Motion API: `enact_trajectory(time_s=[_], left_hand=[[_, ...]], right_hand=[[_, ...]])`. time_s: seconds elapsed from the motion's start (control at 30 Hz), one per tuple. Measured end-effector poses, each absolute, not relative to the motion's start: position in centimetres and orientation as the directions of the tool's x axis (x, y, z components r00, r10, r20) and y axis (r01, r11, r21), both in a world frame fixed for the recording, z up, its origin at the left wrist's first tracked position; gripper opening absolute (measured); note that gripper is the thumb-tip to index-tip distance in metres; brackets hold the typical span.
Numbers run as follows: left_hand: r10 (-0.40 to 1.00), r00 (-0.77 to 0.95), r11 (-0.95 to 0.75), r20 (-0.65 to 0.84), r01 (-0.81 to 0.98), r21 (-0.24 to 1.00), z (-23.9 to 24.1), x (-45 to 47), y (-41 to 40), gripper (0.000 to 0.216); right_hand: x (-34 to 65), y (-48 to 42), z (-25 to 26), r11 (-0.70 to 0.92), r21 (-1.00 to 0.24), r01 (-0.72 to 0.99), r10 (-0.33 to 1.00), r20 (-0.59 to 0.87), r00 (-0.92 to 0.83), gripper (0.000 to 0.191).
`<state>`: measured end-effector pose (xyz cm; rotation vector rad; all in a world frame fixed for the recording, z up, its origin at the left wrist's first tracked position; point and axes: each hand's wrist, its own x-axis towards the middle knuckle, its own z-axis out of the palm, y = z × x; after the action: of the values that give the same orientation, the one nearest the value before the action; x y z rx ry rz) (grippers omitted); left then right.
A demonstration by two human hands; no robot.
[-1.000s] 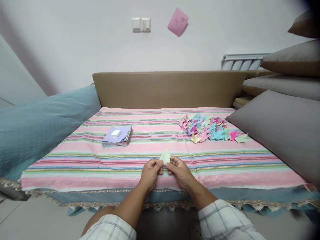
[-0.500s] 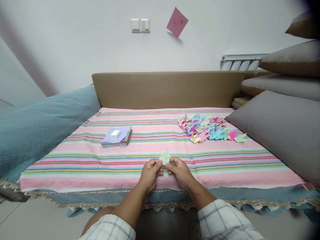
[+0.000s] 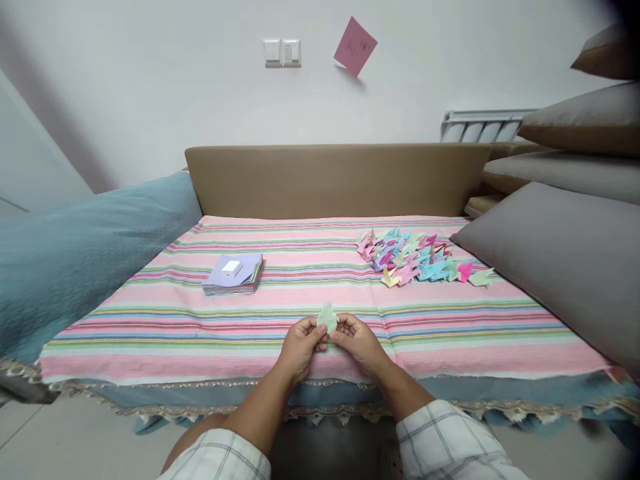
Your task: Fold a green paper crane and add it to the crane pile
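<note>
A small piece of folded pale green paper [image 3: 327, 316] is pinched between my two hands, above the near part of the striped cloth [image 3: 300, 298]. My left hand [image 3: 301, 343] grips its left side, the thumb lying on the paper's face. On the other side my right hand [image 3: 359, 340] closes thumb and fingers on the right edge. The fingertips behind the paper are partly hidden. Beyond my right hand lies a cluster of folded paper cranes [image 3: 407, 257] in pink, blue, green, yellow and purple.
To the left stands a stack of square coloured paper [image 3: 233, 283] with a small white block [image 3: 231, 268] on top. Grey cushions [image 3: 565, 253] border the right side, and a brown backrest [image 3: 335, 181] runs along the back. A blue-covered armrest [image 3: 100, 247] is at left.
The green paper has turned slightly and shifted a little left and down between my fingers. My left thumb now lies further over it. Both hands keep their hold.
</note>
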<state>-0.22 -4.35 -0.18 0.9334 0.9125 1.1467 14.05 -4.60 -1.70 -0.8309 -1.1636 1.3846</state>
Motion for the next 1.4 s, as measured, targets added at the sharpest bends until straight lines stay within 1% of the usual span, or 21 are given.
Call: enact_trajectory(time_s=[0.07,0.13,0.23,0.3,0.47,0.57,0.63,0.73,0.9,1.03,1.2,1.3,1.4], left_hand=[[0.978,0.187,0.135,-0.088,-0.254,0.958,-0.2,-0.4,-4.3,0.036],[0.974,0.217,0.104,-0.063,-0.179,0.978,-0.2,-0.5,-4.3,0.036],[0.971,0.236,0.066,-0.039,-0.111,0.992,-0.3,-0.5,-4.2,0.037],[0.978,0.206,0.05,-0.024,-0.119,0.992,-0.3,-0.4,-4.2,0.039],[0.998,0.051,-0.03,0.044,-0.244,0.969,-0.3,0.1,-4.2,0.043],[0.998,0.016,-0.051,0.057,-0.23,0.972,-0.3,0.2,-4.3,0.039],[1.0,0.012,-0.025,0.028,-0.215,0.976,-0.2,0.2,-4.4,0.037],[0.999,0.046,0.022,-0.011,-0.25,0.968,0.0,0.1,-4.5,0.039],[0.997,0.08,0.0,0.024,-0.29,0.957,0.3,0.0,-4.6,0.042],[0.997,0.079,-0.001,0.026,-0.301,0.954,0.1,0.1,-4.7,0.038],[0.998,0.056,0.002,0.013,-0.268,0.963,-0.5,0.0,-4.6,0.037],[0.998,0.022,-0.045,0.051,-0.201,0.979,-0.9,0.0,-4.5,0.034],[0.994,0.009,-0.104,0.107,-0.132,0.986,-0.9,0.0,-4.5,0.028]], right_hand=[[14.4,-4.4,-1.8,0.08,-0.932,-0.353,0.984,0.132,-0.123,0.034],[14.7,-4.2,-1.9,0.068,-0.918,-0.39,0.989,0.114,-0.096,0.03],[15.1,-4.1,-1.7,0.059,-0.924,-0.379,0.989,0.107,-0.106,0.026],[15.1,-4.1,-1.5,0.056,-0.934,-0.354,0.987,0.104,-0.119,0.025],[14.7,-4.4,-1.7,0.051,-0.951,-0.304,0.989,0.09,-0.118,0.029],[14.3,-4.5,-1.9,0.028,-0.945,-0.327,0.989,0.074,-0.129,0.025],[14.0,-4.5,-1.9,0.023,-0.938,-0.345,0.989,0.072,-0.128,0.024],[13.9,-4.6,-1.8,0.037,-0.938,-0.346,0.991,0.079,-0.108,0.023],[14.0,-4.4,-1.8,0.065,-0.942,-0.33,0.989,0.105,-0.105,0.022],[13.9,-4.5,-1.8,0.071,-0.944,-0.323,0.991,0.104,-0.088,0.025],[13.9,-4.6,-1.6,0.07,-0.947,-0.313,0.993,0.097,-0.071,0.028],[13.7,-4.7,-1.5,0.09,-0.947,-0.308,0.991,0.117,-0.07,0.028],[13.3,-4.8,-1.6,0.091,-0.944,-0.317,0.994,0.107,-0.035,0.031]])
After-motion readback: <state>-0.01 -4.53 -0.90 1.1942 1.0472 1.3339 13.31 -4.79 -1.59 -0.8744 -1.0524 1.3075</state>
